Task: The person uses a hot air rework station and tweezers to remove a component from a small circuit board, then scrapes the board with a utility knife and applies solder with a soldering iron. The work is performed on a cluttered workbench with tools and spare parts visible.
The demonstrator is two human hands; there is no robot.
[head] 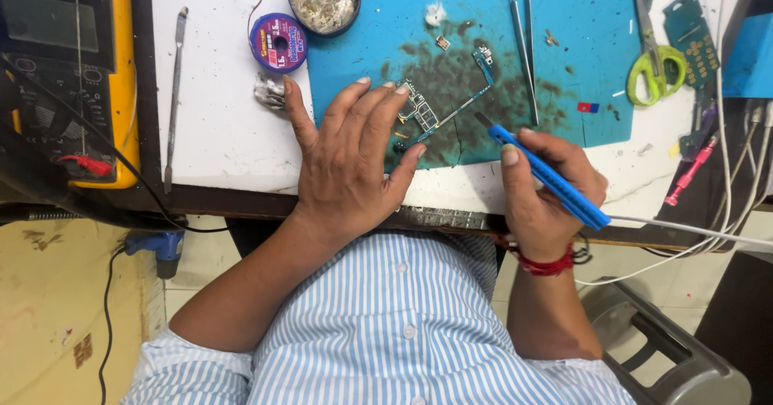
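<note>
From the head camera, the left hand (348, 159) lies flat with fingers spread, its fingertips pinning a small circuit board (441, 109) whose long axis slants from lower left to upper right; it grips nothing. The right hand (547, 183) is curled around a blue soldering iron (547, 178), its tip just right of the board and aimed at it. Both rest on a stained blue mat (580, 59) on a white bench (217, 115), with tweezers (523, 47), scissors (654, 59) and a yellow meter (68, 67) around.

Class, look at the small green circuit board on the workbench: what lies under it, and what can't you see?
The circuit board lies on a blue mat with a dark, sooty stain around it. The left hand presses on its near end, hiding that part and the mat beneath.
</note>
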